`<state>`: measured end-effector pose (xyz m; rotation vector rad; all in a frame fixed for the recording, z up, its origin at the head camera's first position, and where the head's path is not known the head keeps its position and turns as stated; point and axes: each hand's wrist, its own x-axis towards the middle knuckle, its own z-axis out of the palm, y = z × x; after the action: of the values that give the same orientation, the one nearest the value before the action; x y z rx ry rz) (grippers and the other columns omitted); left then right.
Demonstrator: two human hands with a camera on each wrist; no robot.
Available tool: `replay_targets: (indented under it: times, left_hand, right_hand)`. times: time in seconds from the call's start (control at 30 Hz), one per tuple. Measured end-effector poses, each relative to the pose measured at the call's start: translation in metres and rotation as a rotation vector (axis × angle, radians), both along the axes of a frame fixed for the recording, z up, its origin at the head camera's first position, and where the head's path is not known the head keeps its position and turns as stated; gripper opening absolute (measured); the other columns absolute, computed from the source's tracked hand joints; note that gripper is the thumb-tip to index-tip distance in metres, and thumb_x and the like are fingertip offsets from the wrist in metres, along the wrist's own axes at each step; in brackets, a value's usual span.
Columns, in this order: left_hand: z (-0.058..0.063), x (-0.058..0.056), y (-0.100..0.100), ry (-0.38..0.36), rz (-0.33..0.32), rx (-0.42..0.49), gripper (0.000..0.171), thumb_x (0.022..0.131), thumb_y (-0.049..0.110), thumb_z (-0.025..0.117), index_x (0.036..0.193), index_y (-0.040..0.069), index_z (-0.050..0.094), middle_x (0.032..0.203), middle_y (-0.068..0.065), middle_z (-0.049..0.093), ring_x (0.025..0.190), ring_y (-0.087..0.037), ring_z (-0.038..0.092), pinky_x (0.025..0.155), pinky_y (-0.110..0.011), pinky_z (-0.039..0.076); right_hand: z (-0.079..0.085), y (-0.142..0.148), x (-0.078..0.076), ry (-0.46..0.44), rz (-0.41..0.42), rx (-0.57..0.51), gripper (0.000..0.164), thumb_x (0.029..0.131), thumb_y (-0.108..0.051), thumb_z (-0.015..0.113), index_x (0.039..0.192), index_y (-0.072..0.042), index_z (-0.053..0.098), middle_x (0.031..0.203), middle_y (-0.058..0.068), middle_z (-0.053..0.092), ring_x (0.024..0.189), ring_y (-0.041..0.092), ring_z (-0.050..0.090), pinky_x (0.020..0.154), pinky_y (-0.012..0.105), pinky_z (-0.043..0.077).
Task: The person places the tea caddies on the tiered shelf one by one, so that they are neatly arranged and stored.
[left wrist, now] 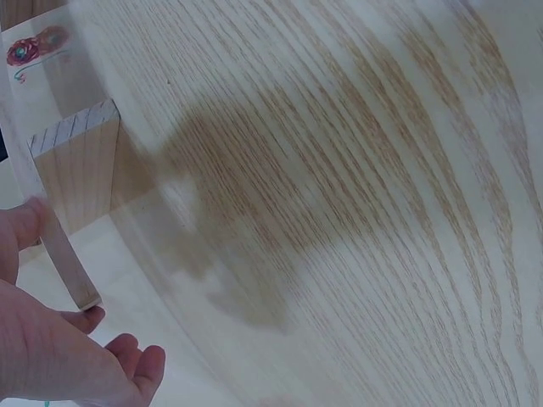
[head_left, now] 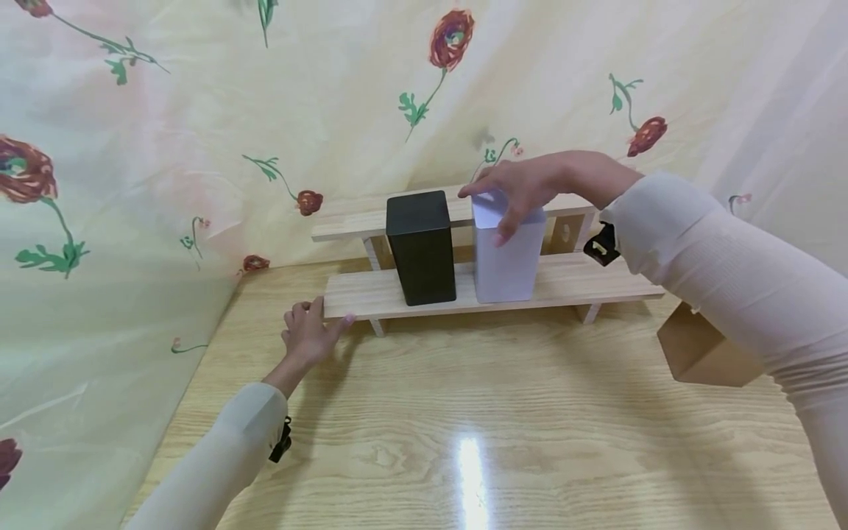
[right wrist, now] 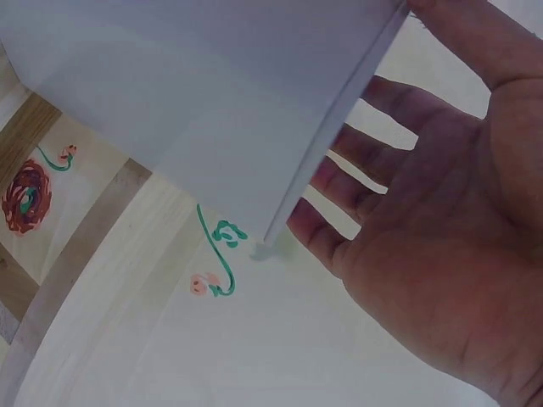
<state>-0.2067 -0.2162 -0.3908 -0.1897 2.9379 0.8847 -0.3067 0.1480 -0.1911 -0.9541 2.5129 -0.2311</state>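
A two-tier wooden shelf [head_left: 361,291] stands against the floral wall. At its left end my left hand [head_left: 308,337] holds the lower board, thumb on one side and fingers on the other; the left wrist view shows the board's end [left wrist: 69,263] between them. A white box [head_left: 506,269] stands upright on the lower board. My right hand [head_left: 530,184] grips it from above, with the thumb on the front face and the fingers across the top toward the back. The right wrist view shows the fingers behind the box's edge. To its left stands a black box [head_left: 424,254], untouched.
The upper board [head_left: 344,221] runs behind both boxes. A brown box [head_left: 705,350] sits on the wood-grain table [head_left: 464,390] at the right, partly hidden by my right sleeve. Floral sheeting [head_left: 132,309] rises at the left and back.
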Motion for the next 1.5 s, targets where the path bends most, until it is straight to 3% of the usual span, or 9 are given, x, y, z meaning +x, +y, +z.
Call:
replay_targets:
  times: [0.2,0.5,0.8,1.1,1.5]
  left_hand:
    - [0.001,0.001,0.000,-0.008,-0.011,-0.008,0.082,0.093,0.052,0.056,0.149,0.001,0.026,0.147,-0.029,0.021,0.133,-0.044,0.015,0.099,-0.063,0.019]
    - [0.004,0.000,-0.003,0.009,-0.033,-0.022,0.080,0.093,0.051,0.056,0.148,0.000,0.028,0.146,-0.030,0.022,0.132,-0.045,0.015,0.100,-0.063,0.018]
    - [0.005,-0.001,-0.003,0.005,-0.041,-0.024,0.080,0.094,0.051,0.056,0.148,-0.001,0.028,0.146,-0.030,0.022,0.132,-0.046,0.015,0.100,-0.064,0.018]
    - [0.005,0.001,-0.004,0.000,-0.034,-0.019,0.080,0.093,0.050,0.056,0.147,-0.001,0.029,0.146,-0.030,0.023,0.132,-0.045,0.015,0.100,-0.064,0.017]
    - [0.006,0.003,-0.002,-0.003,-0.049,-0.024,0.078,0.094,0.049,0.055,0.147,-0.002,0.029,0.144,-0.030,0.023,0.131,-0.046,0.016,0.098,-0.064,0.018]
  right_hand:
    - [0.008,0.016,0.013,0.050,-0.010,-0.051,0.102,0.075,-0.042,0.081,0.154,-0.014,0.023,0.154,0.020,0.019,0.131,0.039,0.023,0.099,0.058,0.034]
    - [0.008,0.050,0.039,0.134,-0.021,-0.154,0.109,0.071,-0.036,0.086,0.154,-0.011,0.020,0.155,0.021,0.016,0.135,0.043,0.015,0.099,0.067,0.026]
    - [0.009,0.074,0.058,0.244,-0.046,-0.145,0.112,0.071,-0.044,0.083,0.155,-0.014,0.016,0.157,0.019,0.013,0.139,0.046,0.011,0.099,0.072,0.016]
    - [-0.012,0.114,0.082,0.280,-0.120,-0.177,0.109,0.073,-0.035,0.084,0.156,-0.019,0.015,0.156,0.022,0.012,0.138,0.052,0.008,0.095,0.076,0.010]
    - [-0.042,0.173,0.111,0.349,-0.178,-0.156,0.111,0.066,-0.031,0.088,0.154,-0.023,0.020,0.152,0.022,0.021,0.124,0.058,0.023,0.080,0.074,0.021]
